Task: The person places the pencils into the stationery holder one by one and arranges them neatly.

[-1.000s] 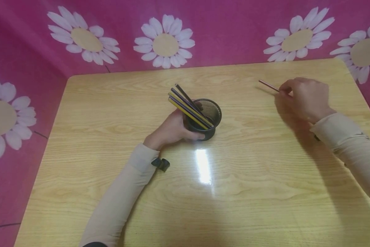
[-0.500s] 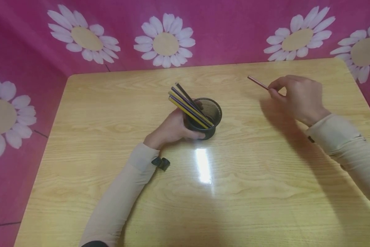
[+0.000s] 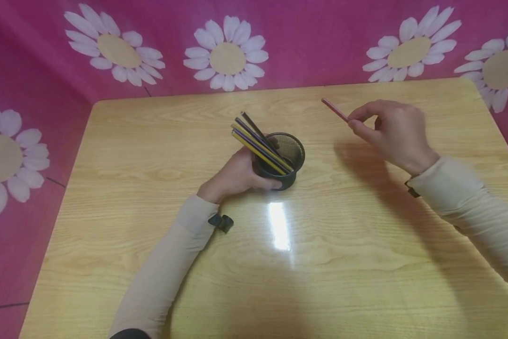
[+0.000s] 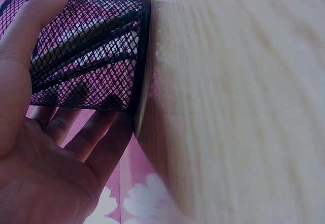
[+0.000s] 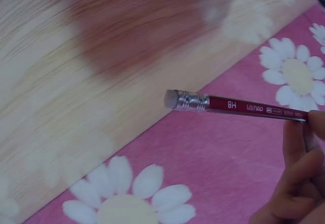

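Observation:
My left hand (image 3: 234, 175) grips a black mesh pencil cup (image 3: 290, 153) from its left side, thumb along the near side and fingers round the far side. Several pencils (image 3: 260, 146), yellow and dark ones, lean to the left inside the cup. In the left wrist view the base of the mesh cup (image 4: 91, 56) is right at the tabletop. My right hand (image 3: 391, 132) pinches a red pencil (image 3: 335, 110) between thumb and fingertips, above the table's far right part. The right wrist view shows this red pencil (image 5: 254, 107) with "HB" lettering and its eraser end sticking out from the fingers.
A light wood table (image 3: 343, 263) spreads under both hands, with a bright light reflection in front of the cup. Behind and to the left of it hangs a pink cloth (image 3: 305, 42) with large white daisies.
My right hand has moved left toward the cup, carrying the red pencil. The left hand and the cup have stayed in place.

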Tool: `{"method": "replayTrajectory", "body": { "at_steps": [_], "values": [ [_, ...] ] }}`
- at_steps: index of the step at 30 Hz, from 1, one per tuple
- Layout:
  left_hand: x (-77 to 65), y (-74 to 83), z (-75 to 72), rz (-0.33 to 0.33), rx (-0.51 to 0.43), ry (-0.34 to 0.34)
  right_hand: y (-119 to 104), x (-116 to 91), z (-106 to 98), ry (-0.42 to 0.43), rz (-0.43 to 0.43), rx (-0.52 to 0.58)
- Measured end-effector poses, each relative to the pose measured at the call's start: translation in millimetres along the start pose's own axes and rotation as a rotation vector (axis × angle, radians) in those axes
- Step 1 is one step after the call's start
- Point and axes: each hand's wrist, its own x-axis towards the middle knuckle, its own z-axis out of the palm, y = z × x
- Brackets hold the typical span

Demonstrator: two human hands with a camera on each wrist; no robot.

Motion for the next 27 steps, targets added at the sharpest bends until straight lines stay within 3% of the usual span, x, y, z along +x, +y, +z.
{"method": "replayTrajectory", "body": {
  "at_steps": [6,13,18,27],
  "values": [
    [2.7,-9.0,-0.2,0.000,-0.009,-0.002,-17.6,3.5,2.8,0.032,-0.024,0.118],
    [0.1,2.9,0.4,0.027,-0.023,0.001,-34.0,4.9,4.3,0.032,-0.008,0.223],
    [3.8,-8.8,1.0,0.015,-0.023,-0.003,-44.4,5.8,3.4,0.041,-0.004,0.302],
    [0.1,-0.1,-0.2,0.010,-0.013,-0.005,-66.1,6.0,-0.5,0.056,-0.052,0.449]
  ]
}}
